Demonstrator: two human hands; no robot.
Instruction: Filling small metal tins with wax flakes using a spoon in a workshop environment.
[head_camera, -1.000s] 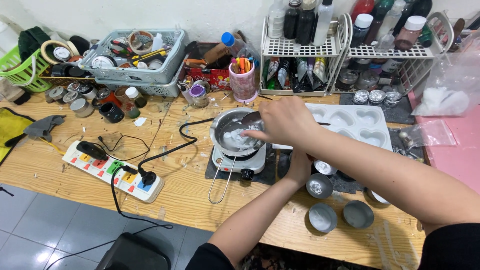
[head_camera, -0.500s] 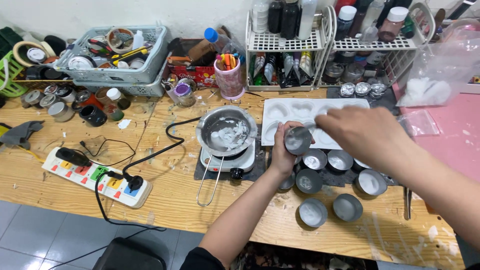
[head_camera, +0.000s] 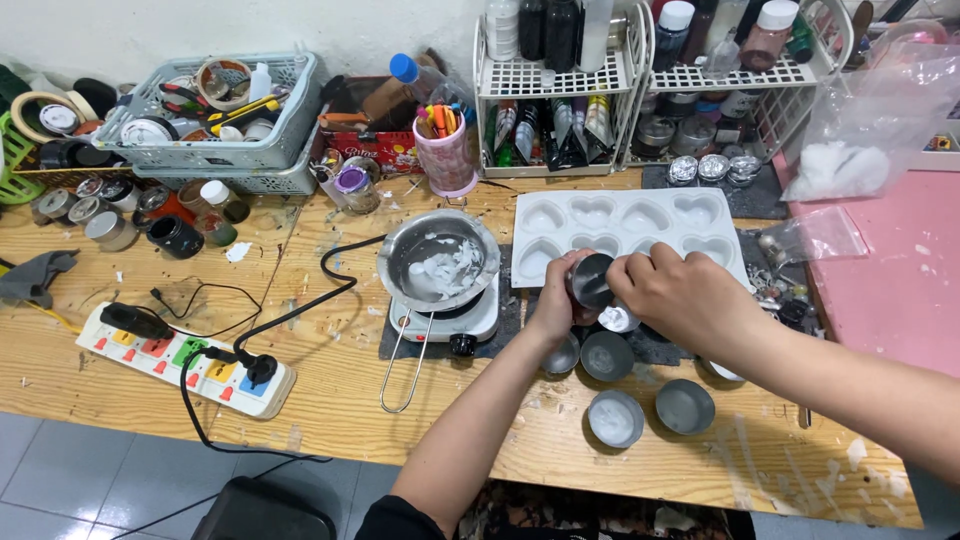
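Gripping a small round dark metal tin (head_camera: 591, 281), the left hand (head_camera: 553, 300) curls around its left side while the right hand (head_camera: 672, 292) closes on it from the right. The tin, tilted with its mouth toward the camera, sits just in front of the white heart-shaped mould tray (head_camera: 640, 215). More round tins (head_camera: 607, 355) lie nearer than the tray. Fingers hide the held tin's base.

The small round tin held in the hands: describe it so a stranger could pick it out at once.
Start at the white heart-shaped mould tray on the wooden table. Just in front of its near edge, the left hand and right hand meet around a small round tin. Unlike the other tins lying on the table, it is lifted and tilted.
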